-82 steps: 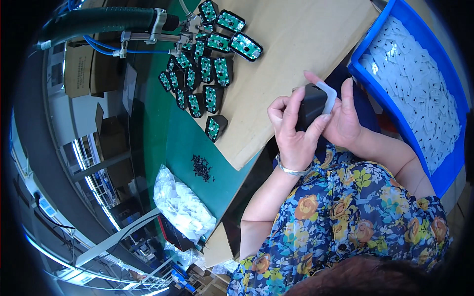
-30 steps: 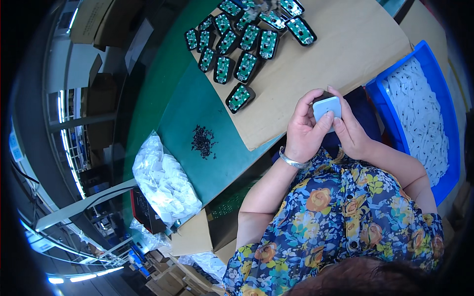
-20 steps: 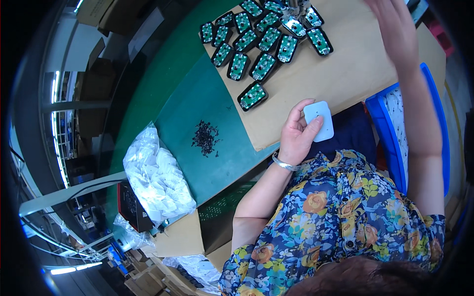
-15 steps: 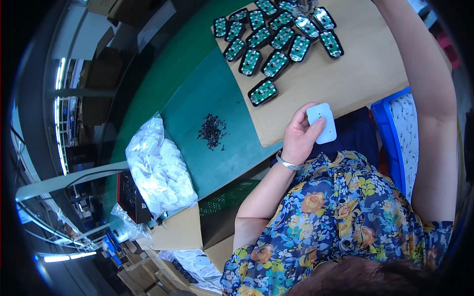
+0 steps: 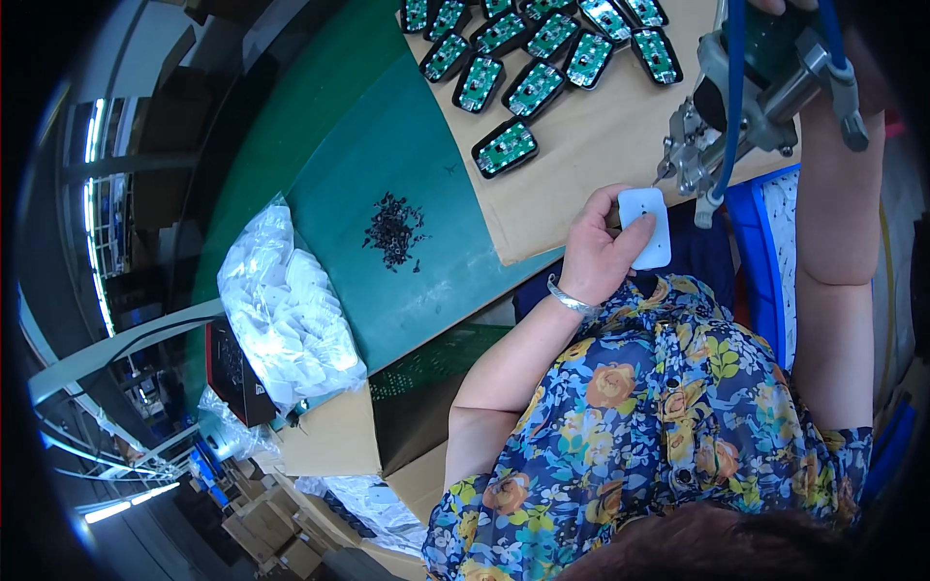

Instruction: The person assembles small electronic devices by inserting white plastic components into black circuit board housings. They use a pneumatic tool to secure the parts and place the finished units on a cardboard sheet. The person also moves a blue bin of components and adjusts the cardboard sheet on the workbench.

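Observation:
My left hand point(image 5: 603, 247) pinches a white plastic cover point(image 5: 647, 221) with small holes, thumb on its face, just off the table's edge. At the upper right my right hand point(image 5: 778, 6) shows only partly, its fingers closed round the top of a metal power screwdriver point(image 5: 722, 121) with blue hoses. The screwdriver's thin tip points down beside the cover's top edge; whether it touches cannot be made out. Several black housings with green circuit boards point(image 5: 506, 148) lie on the cardboard sheet point(image 5: 610, 131) ahead of my hands.
A heap of small black parts point(image 5: 394, 232) lies on the green tabletop point(image 5: 334, 194). To its left stands a clear bag of white covers point(image 5: 286, 315). A cardboard box point(image 5: 334, 436) sits below the table edge. At the right is a blue bin point(image 5: 760, 257).
My right hand has brought the screwdriver down into view at the upper right. The white cover has shifted slightly right and stays in my left hand.

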`<state>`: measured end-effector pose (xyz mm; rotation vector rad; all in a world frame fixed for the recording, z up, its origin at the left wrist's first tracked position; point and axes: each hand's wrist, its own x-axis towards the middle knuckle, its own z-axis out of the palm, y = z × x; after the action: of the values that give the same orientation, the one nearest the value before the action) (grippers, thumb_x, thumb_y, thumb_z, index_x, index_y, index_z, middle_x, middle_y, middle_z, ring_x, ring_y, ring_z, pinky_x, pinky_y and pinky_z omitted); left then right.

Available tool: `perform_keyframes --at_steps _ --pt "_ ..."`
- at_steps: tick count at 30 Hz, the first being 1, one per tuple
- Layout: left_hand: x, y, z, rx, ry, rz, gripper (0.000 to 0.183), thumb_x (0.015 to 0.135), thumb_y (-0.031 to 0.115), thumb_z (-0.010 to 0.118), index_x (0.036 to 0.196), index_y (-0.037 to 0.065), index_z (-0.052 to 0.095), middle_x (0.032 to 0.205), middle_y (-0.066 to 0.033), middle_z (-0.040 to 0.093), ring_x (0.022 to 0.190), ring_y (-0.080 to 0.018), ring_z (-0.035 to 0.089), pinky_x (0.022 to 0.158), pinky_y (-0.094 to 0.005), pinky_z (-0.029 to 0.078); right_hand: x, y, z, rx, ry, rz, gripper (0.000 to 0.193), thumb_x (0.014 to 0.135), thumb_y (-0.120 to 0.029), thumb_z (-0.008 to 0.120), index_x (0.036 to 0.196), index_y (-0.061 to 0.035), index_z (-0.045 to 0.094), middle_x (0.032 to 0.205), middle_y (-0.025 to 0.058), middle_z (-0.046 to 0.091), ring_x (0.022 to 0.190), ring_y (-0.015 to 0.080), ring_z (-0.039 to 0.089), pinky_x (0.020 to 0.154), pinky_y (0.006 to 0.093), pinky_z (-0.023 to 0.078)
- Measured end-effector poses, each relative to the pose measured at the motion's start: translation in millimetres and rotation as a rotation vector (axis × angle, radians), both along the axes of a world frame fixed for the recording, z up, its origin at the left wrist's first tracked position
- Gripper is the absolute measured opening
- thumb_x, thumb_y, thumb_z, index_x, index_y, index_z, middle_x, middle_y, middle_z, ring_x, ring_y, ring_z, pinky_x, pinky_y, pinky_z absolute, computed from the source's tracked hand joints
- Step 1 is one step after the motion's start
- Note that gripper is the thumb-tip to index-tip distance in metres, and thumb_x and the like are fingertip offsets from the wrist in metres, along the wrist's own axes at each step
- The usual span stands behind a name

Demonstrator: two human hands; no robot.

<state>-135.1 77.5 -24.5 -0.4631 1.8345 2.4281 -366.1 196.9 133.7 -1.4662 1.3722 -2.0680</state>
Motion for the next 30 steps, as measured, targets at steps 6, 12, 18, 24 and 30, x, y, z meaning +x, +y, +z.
perform_keyframes --at_steps 6,12,18,24,30 --pt "-7 2 6 0.043 -0.012 -0.025 0.032 0.082 0.014 0.058 0.109 0.004 0.045 0.081 -0.0055 0.059 0.057 -0.0109 0.059 0.04 -0.0184 0.042 13 15 -6 0.0 0.011 -0.057 0.029 0.084 -0.024 0.052 0.099 0.0009 0.051 0.078 0.0089 0.057 0.064 0.0163 0.059 0.056 0.0321 0.054" --pt "-9 -1 16 0.083 -0.031 -0.02 0.031 0.082 0.015 0.057 0.108 0.003 0.044 0.078 -0.0069 0.06 0.053 -0.0133 0.06 0.039 -0.0184 0.041 20 19 -7 0.004 0.01 -0.087 0.029 0.084 -0.024 0.052 0.1 0.0005 0.051 0.078 0.0092 0.057 0.065 0.0167 0.059 0.057 0.0323 0.054" --pt "-8 -4 20 0.091 -0.046 0.024 0.031 0.082 0.016 0.057 0.107 0.003 0.044 0.077 -0.0075 0.059 0.052 -0.0144 0.06 0.038 -0.0186 0.041 21 11 -10 0.014 0.008 -0.077 0.03 0.084 -0.025 0.052 0.1 0.0 0.051 0.079 0.0095 0.058 0.066 0.0171 0.059 0.057 0.0325 0.054" --pt "-15 -5 23 0.103 -0.087 0.014 0.028 0.081 0.015 0.059 0.104 0.003 0.047 0.077 -0.0075 0.059 0.051 -0.0145 0.06 0.038 -0.0185 0.041 24 16 -9 0.026 0.028 -0.113 0.03 0.084 -0.026 0.052 0.101 -0.0005 0.051 0.08 0.0098 0.058 0.067 0.0175 0.059 0.058 0.0326 0.054" --pt "-11 -16 7 -0.071 -0.02 0.007 0.032 0.081 0.016 0.06 0.107 0.004 0.048 0.079 -0.0054 0.059 0.055 -0.0132 0.06 0.04 -0.0201 0.043 25 11 -13 0.029 0.026 -0.113 0.031 0.084 -0.026 0.052 0.102 -0.0009 0.051 0.08 0.0101 0.058 0.067 0.0179 0.059 0.058 0.0328 0.054"
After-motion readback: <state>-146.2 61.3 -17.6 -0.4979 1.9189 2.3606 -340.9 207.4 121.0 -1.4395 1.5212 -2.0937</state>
